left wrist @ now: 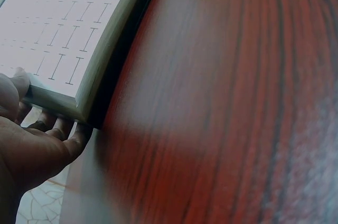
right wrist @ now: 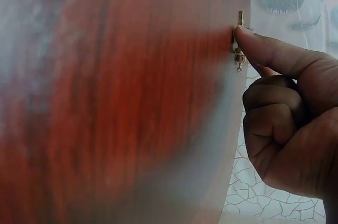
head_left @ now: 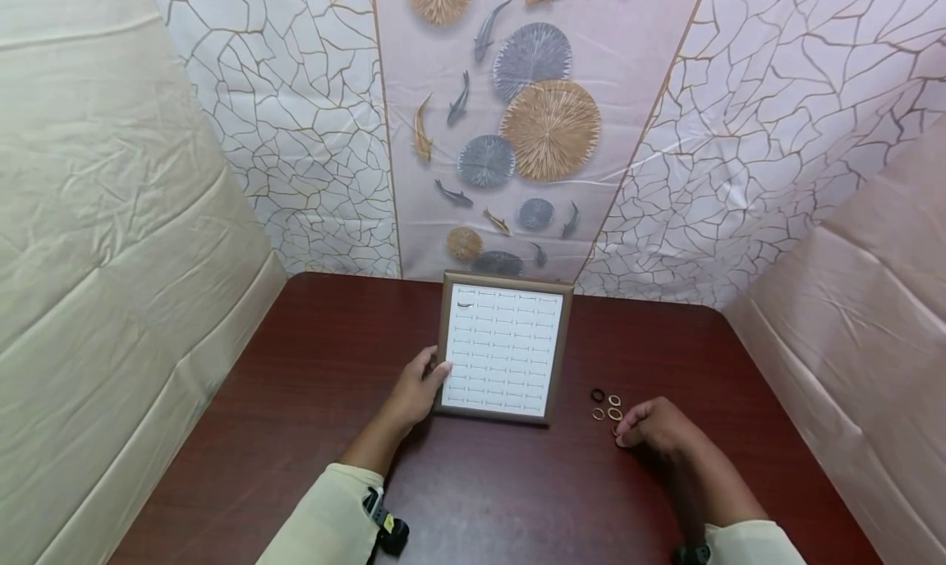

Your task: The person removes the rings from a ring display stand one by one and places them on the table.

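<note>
A framed white ring board point(head_left: 502, 351) with rows of short slits leans up on the table, its brown frame point(left wrist: 108, 49) close in the left wrist view. My left hand point(head_left: 414, 392) grips its left edge, thumb on the front and fingers behind. One gold ring point(head_left: 464, 305) sits in a slit at the board's upper left. My right hand point(head_left: 661, 427) pinches a ring point(head_left: 615, 430) between thumb and forefinger at the tabletop, the other fingers curled in. Just beyond the fingertips lie a black ring point(head_left: 598, 395) and several gold-toned rings point(head_left: 615, 415).
The dark red wood table point(head_left: 510, 491) has rounded far corners. A patterned cloth wall point(head_left: 318, 138) stands behind it, with beige padded panels point(head_left: 111, 261) at both sides. A watch-like strap with a small camera point(head_left: 386, 522) is on the left wrist.
</note>
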Motion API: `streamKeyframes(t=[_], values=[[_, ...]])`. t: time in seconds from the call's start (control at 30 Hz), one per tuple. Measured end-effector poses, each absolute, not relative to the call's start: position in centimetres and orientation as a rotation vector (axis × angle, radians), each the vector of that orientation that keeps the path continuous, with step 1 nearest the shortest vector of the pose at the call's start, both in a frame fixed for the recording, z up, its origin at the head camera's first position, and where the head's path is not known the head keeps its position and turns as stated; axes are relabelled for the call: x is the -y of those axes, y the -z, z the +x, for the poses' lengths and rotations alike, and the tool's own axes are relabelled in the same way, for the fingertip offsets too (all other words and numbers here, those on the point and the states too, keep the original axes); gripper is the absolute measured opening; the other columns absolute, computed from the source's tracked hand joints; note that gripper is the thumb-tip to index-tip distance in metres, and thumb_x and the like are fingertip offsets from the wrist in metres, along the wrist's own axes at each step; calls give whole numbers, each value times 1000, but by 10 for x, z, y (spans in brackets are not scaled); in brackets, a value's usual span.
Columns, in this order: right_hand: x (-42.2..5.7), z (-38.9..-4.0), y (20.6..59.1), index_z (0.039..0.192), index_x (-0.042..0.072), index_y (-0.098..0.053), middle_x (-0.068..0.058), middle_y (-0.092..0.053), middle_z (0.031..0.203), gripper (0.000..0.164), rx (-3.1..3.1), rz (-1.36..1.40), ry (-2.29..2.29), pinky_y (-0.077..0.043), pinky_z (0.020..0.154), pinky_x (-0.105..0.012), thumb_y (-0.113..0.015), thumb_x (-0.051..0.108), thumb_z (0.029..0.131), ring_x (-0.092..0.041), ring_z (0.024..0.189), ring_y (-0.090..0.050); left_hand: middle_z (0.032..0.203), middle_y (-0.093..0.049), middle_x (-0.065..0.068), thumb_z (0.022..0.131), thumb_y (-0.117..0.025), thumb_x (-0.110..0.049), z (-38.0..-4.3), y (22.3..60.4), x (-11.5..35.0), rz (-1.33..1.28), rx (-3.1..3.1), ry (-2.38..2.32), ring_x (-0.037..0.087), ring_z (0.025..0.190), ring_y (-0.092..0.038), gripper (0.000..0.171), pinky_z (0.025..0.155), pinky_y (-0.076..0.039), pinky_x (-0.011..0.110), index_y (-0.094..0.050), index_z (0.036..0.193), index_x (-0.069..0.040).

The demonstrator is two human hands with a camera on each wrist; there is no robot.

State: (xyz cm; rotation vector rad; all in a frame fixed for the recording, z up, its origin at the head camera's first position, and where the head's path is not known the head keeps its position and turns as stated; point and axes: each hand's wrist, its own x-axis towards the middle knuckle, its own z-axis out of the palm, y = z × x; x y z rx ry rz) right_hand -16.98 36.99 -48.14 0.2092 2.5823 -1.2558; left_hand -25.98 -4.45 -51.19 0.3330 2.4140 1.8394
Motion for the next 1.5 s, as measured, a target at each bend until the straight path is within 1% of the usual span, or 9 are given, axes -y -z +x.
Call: streamKeyframes(t=[0.3, 0.53, 0.7, 0.77, 0.93, 1.03, 1.17, 1.3, 1.5], values=[[-372, -171, 480, 93, -12, -75, 3, -74, 71, 22, -2567, 230, 1272, -32, 49, -27, -90, -3, 78, -10, 51, -37, 127, -67, 16, 114, -60, -23, -260, 512, 45, 326, -2404, -1834, 27, 119, -63, 43, 107, -51, 46, -56, 153, -5], [-371, -176, 473, 91, -8, -77, 2, -77, 74, 17, -2596, 206, 1243, -35, 49, -27, -89, 0, 82, -10, 54, -44, 125, -67, 16, 114, -61, -22, -259, 511, 45, 327, -2395, -1853, 27, 117, -62, 43, 106, -51, 44, -56, 153, -4], [-365, -181, 463, 94, -8, -76, -2, -79, 79, 10, -2587, 182, 1278, -47, 57, -29, -82, -3, 88, -14, 66, -61, 124, -67, 15, 113, -61, -21, -260, 512, 45, 334, -2394, -1853, 26, 116, -63, 42, 106, -51, 44, -57, 152, -4], [-361, -183, 459, 97, -9, -77, -4, -80, 81, 11, -2589, 160, 1289, -51, 61, -29, -81, -2, 89, -15, 70, -66, 123, -67, 15, 114, -61, -22, -260, 512, 46, 331, -2391, -1848, 25, 116, -62, 42, 106, -50, 44, -57, 152, -5], [-351, -188, 447, 101, -8, -77, -9, -82, 86, 16, -2593, 109, 1280, -55, 62, -32, -83, 2, 90, -18, 71, -71, 123, -66, 15, 114, -60, -23, -260, 512, 46, 345, -2404, -1842, 25, 115, -62, 42, 103, -51, 44, -57, 151, -3], [-344, -192, 441, 101, -7, -78, -9, -82, 85, 17, -2603, 86, 1267, -55, 63, -33, -84, 5, 90, -19, 72, -70, 123, -67, 16, 114, -61, -23, -261, 512, 46, 347, -2419, -1839, 26, 115, -63, 43, 104, -51, 45, -58, 151, -3], [-334, -198, 434, 101, -4, -80, -3, -80, 83, 19, -2655, 38, 1227, -54, 65, -32, -88, 9, 88, -18, 73, -68, 122, -67, 14, 114, -61, -23, -260, 512, 46, 337, -2412, -1836, 26, 115, -62, 43, 105, -50, 45, -57, 152, -4], [-324, -203, 425, 102, -3, -81, -2, -80, 86, 20, -2678, -19, 1209, -55, 70, -31, -89, 11, 89, -16, 78, -69, 120, -65, 13, 114, -61, -24, -260, 511, 47, 339, -2403, -1835, 25, 113, -61, 43, 103, -50, 42, -57, 153, -5], [-305, -212, 413, 103, -3, -81, 2, -74, 76, 22, -2671, -61, 1250, -55, 68, -31, -89, 11, 88, -13, 73, -65, 123, -65, 15, 114, -60, -25, -259, 510, 46, 337, -2412, -1822, 26, 116, -61, 45, 105, -50, 45, -55, 154, -4]])
